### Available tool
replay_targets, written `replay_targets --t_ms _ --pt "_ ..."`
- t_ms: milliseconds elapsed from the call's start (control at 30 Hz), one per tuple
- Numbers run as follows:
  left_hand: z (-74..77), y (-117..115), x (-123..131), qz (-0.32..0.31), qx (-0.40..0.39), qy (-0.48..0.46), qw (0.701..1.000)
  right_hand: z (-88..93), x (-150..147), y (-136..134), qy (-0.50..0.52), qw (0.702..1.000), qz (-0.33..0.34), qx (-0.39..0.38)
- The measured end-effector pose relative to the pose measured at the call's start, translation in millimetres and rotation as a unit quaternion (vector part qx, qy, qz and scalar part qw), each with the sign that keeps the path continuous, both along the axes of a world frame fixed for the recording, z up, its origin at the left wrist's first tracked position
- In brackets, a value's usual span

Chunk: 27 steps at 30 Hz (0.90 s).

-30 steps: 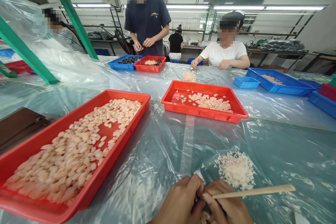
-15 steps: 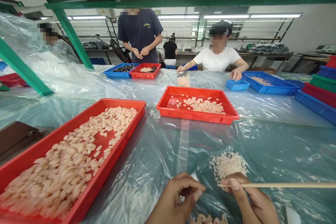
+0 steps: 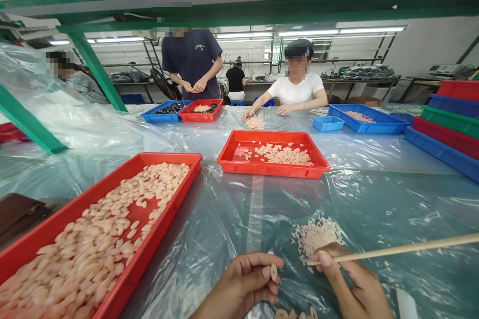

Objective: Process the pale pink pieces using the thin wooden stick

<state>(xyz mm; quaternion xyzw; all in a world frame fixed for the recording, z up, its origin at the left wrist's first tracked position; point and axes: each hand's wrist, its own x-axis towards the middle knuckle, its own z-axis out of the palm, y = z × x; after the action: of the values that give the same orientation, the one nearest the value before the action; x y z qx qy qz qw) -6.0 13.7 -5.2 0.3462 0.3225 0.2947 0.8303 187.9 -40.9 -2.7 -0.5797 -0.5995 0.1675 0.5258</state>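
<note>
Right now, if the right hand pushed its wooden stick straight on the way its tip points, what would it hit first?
Probably the small piece pinched in the left hand; the right hand aims the stick leftward, though depth is unclear.

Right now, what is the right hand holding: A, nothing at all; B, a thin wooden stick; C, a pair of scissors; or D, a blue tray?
B: the right hand pinches a thin wooden stick that runs off toward the right edge, its tip beside the small white pile on the plastic sheet, while the left hand pinches a small pale piece.
</note>
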Motion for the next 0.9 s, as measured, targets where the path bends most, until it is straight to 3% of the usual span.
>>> replay_targets --t_ms 167,300,367,467,633,700,767,900 --pt "-2.6 -3 -1 -0.031 0.115 0.077 0.990 4.5 -1 1 0.001 1.000 -0.005 -0.002" --pt "-2.8 -9 -3 -0.067 0.254 0.156 0.952 8.1 1 1 -0.022 1.000 0.003 0.004" --pt "0.1 -11 -2 -0.076 0.323 0.204 0.921 8.6 2 1 -0.025 1.000 0.002 0.002" --pt "6.0 -11 -1 -0.090 0.442 0.269 0.851 8.8 2 1 -0.029 1.000 0.001 0.001" --pt "4.1 -7 1 -0.104 0.580 0.257 0.766 10.6 1 3 -0.026 1.000 0.006 0.003" --pt "-2.3 -9 2 -0.121 0.637 0.257 0.716 10.9 1 3 -0.024 1.000 0.014 0.003" --pt "-10.2 -13 5 -0.120 0.705 0.275 0.643 10.6 2 4 -0.023 1.000 0.020 0.003" --pt "-26.5 -25 15 -0.079 0.838 0.303 0.446 10.0 3 3 -0.023 0.999 0.025 0.003"
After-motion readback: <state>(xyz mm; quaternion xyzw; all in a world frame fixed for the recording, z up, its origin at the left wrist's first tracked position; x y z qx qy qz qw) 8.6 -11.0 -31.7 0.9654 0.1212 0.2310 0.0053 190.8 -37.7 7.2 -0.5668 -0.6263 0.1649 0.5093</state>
